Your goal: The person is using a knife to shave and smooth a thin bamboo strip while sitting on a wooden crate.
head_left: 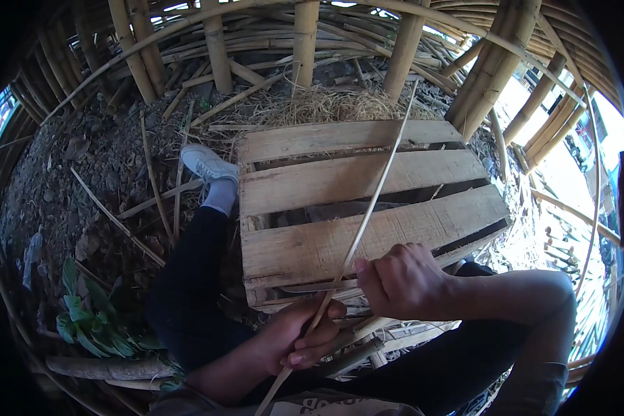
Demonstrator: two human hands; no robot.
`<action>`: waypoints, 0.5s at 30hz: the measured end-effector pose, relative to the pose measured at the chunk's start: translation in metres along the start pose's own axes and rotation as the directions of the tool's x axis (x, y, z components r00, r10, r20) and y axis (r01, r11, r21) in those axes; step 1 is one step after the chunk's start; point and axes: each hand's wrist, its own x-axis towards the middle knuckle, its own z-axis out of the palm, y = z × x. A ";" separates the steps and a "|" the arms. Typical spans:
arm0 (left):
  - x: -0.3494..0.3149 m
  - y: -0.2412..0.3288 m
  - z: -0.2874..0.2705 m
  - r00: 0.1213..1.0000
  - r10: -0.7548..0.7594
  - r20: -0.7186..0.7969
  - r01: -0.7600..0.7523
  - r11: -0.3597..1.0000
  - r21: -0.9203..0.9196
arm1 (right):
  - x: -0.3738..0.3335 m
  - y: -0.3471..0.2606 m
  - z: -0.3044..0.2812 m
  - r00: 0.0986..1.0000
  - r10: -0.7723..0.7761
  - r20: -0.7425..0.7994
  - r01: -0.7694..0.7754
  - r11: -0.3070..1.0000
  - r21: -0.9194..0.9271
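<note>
The left hand (308, 336) has its grip curled snugly round a thin strip (381, 180), just off the crate's near edge, left of the middle. The strip slants up from the person's lap, passes above the near edge of the crate (291, 246) and ends beyond its far edge, closer to the far right corner.

The right hand (409, 281) is beside the crate's near edge, its grip a tight fist round the hidden handle of a knife (312, 286). The blade points left and crosses the strip just above the left hand; whether it bites in is too small to tell. The right thumb is right beside the strip.

The crate's top shows 3 wide slats with dark gaps between. A white shoe (208, 164) is beside its left edge, straw (347, 107) lies past the far edge, and bamboo posts (305, 45) rise behind.
</note>
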 end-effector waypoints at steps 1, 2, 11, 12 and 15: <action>0.000 -0.002 0.000 1.000 0.004 0.000 -0.004 1.000 -0.001 | 0.000 -0.005 0.000 0.998 0.051 0.023 -0.053 0.996 0.067; 0.000 -0.004 -0.001 0.999 0.007 -0.033 -0.007 1.000 -0.017 | 0.001 -0.008 0.000 0.994 0.101 0.050 -0.107 0.985 0.133; 0.002 -0.010 0.018 0.958 0.051 -0.282 -0.016 0.992 0.125 | 0.006 -0.010 0.000 0.997 0.037 0.072 -0.047 0.989 0.142; 0.002 -0.010 0.020 0.946 0.059 -0.320 -0.009 0.987 0.158 | 0.006 -0.007 0.001 0.996 0.039 0.075 -0.049 0.989 0.142; 0.004 -0.012 0.022 0.911 0.109 -0.398 -0.026 0.978 0.209 | 0.006 -0.002 0.002 0.997 -0.078 0.004 0.078 0.996 0.040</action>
